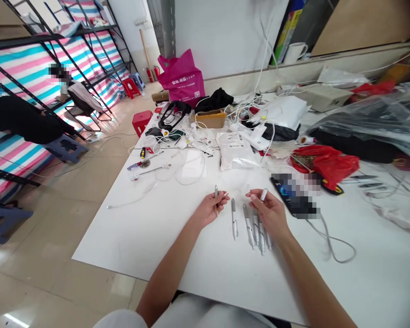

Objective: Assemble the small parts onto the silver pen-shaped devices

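We log the layout on the table (123,241). Pens (248,228) lie beside the right hand (271,216), which partly covers them; a single pen (234,221) lies to their left, on the side of the left hand (212,209). Right of the right hand: phone (285,193). Beyond the hands we note a package (237,152), a cardboard box (210,120) behind it, a carrier bag (182,79) farther back-left. Left of the table: stool (141,122) on the floor (54,255).
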